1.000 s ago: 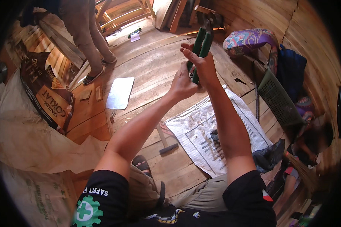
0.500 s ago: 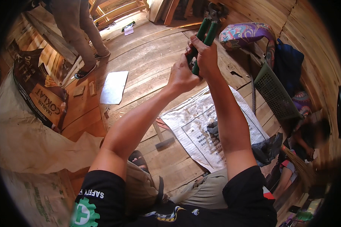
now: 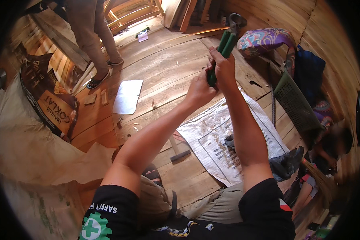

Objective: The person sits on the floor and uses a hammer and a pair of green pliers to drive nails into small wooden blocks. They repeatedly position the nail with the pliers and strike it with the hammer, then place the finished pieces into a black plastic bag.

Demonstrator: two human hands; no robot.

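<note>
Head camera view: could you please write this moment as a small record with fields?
Held: green-handled metal tool, metal end pointing away
Bare left hand: gripping its lower end
Bare right hand: gripping it farther up
Right of centre: white woven sack with dark print
Left of sack: dark-headed hammer
Left of centre: white rectangular paper sheet
Right side: green perforated plastic basket

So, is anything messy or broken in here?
Yes, it's messy: crumbly bits lie scattered over the white sack. A jagged dark patch marks the floorboards, maybe a hole. The green-handled tool being held shows no clear damage.
</note>
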